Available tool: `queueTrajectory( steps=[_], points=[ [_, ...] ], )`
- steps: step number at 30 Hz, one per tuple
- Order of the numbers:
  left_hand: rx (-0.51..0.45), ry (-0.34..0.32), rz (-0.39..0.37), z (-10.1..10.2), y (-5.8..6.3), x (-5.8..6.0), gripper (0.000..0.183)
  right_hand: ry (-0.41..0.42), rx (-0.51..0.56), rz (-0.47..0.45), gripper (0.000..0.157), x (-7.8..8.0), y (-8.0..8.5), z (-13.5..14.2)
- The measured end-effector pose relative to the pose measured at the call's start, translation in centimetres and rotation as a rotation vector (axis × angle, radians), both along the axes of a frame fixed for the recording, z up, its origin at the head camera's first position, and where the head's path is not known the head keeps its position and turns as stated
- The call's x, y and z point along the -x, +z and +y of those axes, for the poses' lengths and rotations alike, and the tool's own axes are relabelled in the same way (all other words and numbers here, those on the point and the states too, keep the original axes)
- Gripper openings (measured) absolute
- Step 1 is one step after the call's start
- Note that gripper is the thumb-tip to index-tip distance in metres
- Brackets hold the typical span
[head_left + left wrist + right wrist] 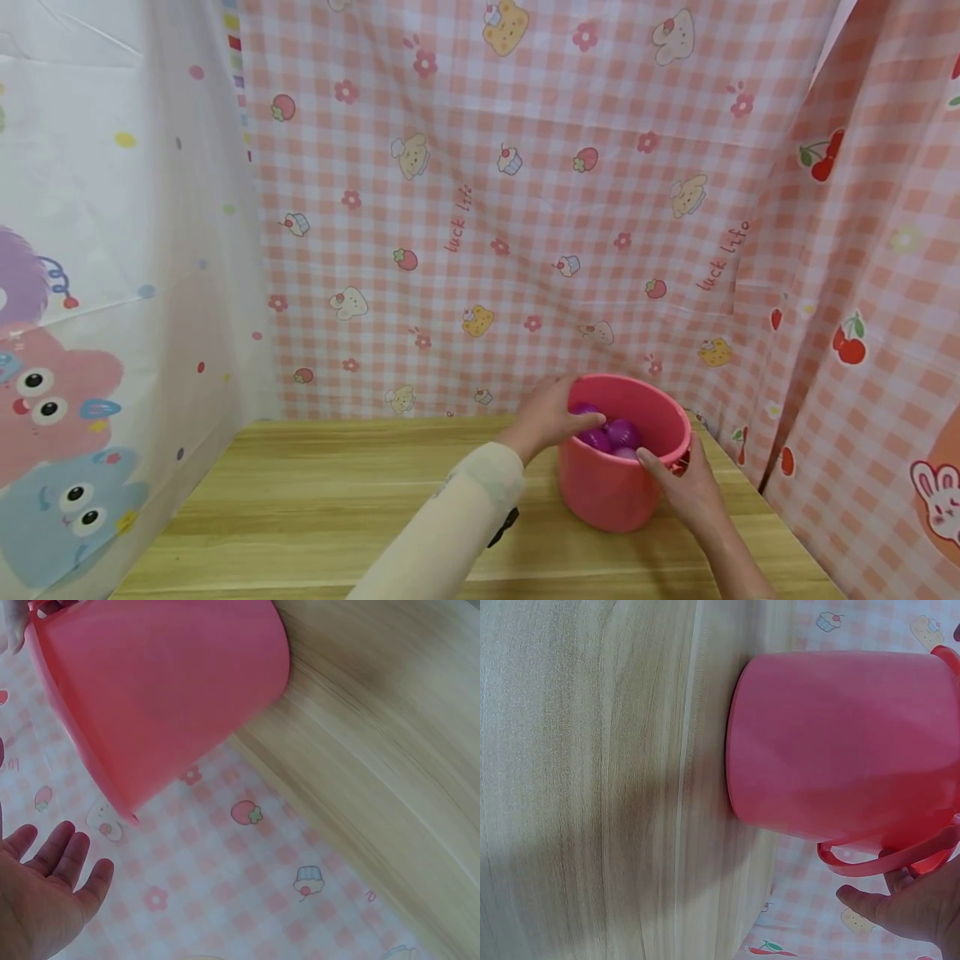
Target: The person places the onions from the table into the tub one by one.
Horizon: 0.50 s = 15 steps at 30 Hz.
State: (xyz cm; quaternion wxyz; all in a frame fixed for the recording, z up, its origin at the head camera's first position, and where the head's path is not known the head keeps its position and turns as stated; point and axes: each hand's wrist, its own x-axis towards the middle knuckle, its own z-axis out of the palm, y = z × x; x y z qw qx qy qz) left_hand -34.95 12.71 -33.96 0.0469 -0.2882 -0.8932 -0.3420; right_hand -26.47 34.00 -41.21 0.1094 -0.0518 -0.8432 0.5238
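Observation:
A pink bucket (611,492) stands upright on the table's right part, with several shiny purple balls (622,433) inside; the near wall partly hides them. My left hand (551,417) is at the bucket's left rim, its thumb reaching over the opening. In the left wrist view, the fingers (56,862) are spread, loosely bent and apart from the bucket wall (165,697). On the other side, my right hand (693,487) holds the bucket's right rim by the handle, thumb at the edge. The right wrist view shows that hand (922,904) beside the pink handle (885,862).
The wooden table (337,500) extends to the left of the bucket. A pink checked curtain (450,208) hangs behind the table and another (885,400) on the right. A white curtain with cartoon figures (172,250) borders the left side.

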Motion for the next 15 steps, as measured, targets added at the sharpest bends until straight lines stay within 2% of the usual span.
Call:
queueTrajectory(
  steps=[10, 15],
  points=[
    [-0.066, -0.003, -0.066, -1.6, -0.1, 0.2, 0.064, -0.004, -0.001, 0.009, 0.100, -0.1, 0.1, -0.1],
    [-0.034, 0.033, -0.033, -2.8, -0.3, 0.3, 0.069, -0.004, 0.006, 0.016, 0.100, -0.2, 0.2, -0.2]
  ],
)
